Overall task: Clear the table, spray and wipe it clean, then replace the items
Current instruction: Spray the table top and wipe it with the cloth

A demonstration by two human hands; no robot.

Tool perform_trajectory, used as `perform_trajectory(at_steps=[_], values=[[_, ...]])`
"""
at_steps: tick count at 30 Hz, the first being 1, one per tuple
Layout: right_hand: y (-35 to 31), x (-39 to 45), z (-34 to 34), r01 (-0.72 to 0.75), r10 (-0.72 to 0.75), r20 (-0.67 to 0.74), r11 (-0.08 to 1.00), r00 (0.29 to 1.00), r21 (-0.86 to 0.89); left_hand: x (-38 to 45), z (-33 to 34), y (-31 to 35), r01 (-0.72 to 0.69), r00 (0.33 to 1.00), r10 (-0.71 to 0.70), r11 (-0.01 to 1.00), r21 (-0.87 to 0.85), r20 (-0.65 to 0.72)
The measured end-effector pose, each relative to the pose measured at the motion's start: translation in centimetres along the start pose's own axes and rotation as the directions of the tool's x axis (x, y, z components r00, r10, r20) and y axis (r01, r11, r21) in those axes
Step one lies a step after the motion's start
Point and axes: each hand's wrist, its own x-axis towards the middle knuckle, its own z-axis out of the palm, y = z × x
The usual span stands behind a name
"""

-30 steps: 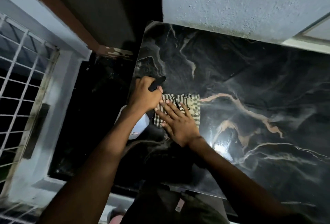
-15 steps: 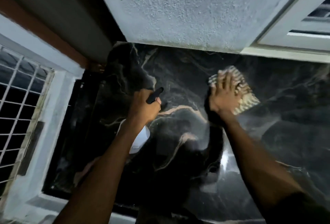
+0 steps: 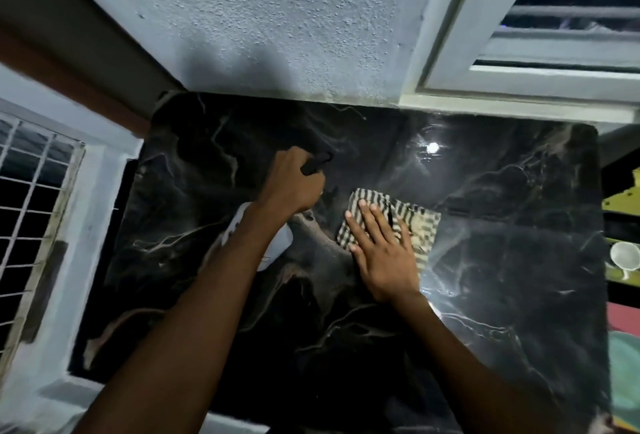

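A black marble table [image 3: 502,260] with pale veins fills the middle of the view. My left hand [image 3: 294,184] grips a spray bottle [image 3: 277,246] by its black trigger head; the white body hangs below my wrist, partly hidden by my forearm. Just to the right, my right hand [image 3: 381,253] lies flat with straight fingers on a striped, checked cloth [image 3: 420,225], pressing it onto the tabletop near the centre.
A rough grey wall [image 3: 277,35] borders the table's far edge. A barred window [image 3: 31,208] stands at the left and a window frame [image 3: 485,52] at the upper right. Coloured items, one round and white [image 3: 625,255], lie beyond the table's right edge.
My right hand has drawn the cloth back from the far right of the table toward the centre, next to my left hand. The left hand keeps its hold on the bottle.
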Motion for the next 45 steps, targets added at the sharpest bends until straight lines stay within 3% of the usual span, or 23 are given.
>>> perform_trajectory(at_steps=[4, 8, 13, 16, 20, 25, 30, 33, 36, 38, 41, 43, 45], values=[[4.5, -4.2, -0.7, -0.098, 0.098, -0.012, 0.995, 0.995, -0.011, 0.0, 3.0, 3.0, -0.044, 0.992, 0.045, 0.999, -0.012, 0.119], [6.4, -5.5, -1.1, -0.142, 0.142, 0.003, 0.99, 0.99, -0.022, -0.8, 5.5, 5.3, -0.12, 0.989, 0.115, 0.991, 0.056, 0.093], [6.6, -6.0, -1.4, -0.189, 0.189, 0.003, 0.982, 0.982, -0.014, -1.9, 7.0, 6.6, -0.112, 0.97, 0.119, 0.993, -0.043, 0.214], [7.3, -7.2, -1.6, -0.25, 0.25, -0.017, 0.968, 0.968, -0.02, -2.6, 7.3, 6.6, -0.134, 0.967, 0.135, 0.991, -0.016, 0.217], [8.8, -9.4, -2.3, -0.376, 0.373, -0.057, 0.926, 0.926, -0.043, -3.1, 7.0, 6.0, -0.144, 0.984, 0.137, 0.988, 0.052, 0.117], [7.9, -9.7, -2.8, -0.526, 0.525, -0.048, 0.851, 0.85, 0.002, -3.2, 6.5, 5.4, -0.135, 0.964, 0.147, 0.988, -0.071, 0.22], [6.1, -6.2, -2.3, -0.62, 0.624, -0.06, 0.781, 0.779, 0.079, -2.8, 5.7, 4.3, -0.167, 0.969, 0.185, 0.979, -0.118, 0.165], [4.0, -2.0, -2.5, -0.511, 0.513, -0.029, 0.857, 0.858, 0.057, -2.0, 5.0, 3.5, -0.128, 0.981, 0.15, 0.976, -0.178, 0.12], [0.4, 4.4, -2.5, -0.199, 0.199, 0.034, 0.98, 0.979, 0.012, -1.0, 4.6, 2.7, -0.136, 0.988, 0.144, 0.98, -0.145, 0.046], [-1.7, 8.6, -2.7, -0.015, 0.016, 0.087, 1.0, 0.996, -0.018, -0.6, 4.3, 2.1, -0.145, 0.989, 0.144, 0.982, -0.119, -0.021], [-1.0, 12.4, -3.3, 0.145, -0.136, 0.183, 0.989, 0.974, -0.038, -0.3, 4.5, 2.2, -0.1, 0.993, 0.091, 0.984, -0.147, -0.07], [1.7, 12.8, -3.8, 0.172, -0.168, 0.136, 0.985, 0.976, -0.02, -0.3, 5.1, 2.6, -0.096, 0.994, 0.087, 0.984, -0.15, -0.065], [6.5, 12.3, -5.0, 0.033, -0.034, 0.06, 0.999, 0.998, 0.015, -0.3, 6.2, 3.2, -0.079, 0.996, 0.072, 0.985, -0.151, -0.05]])
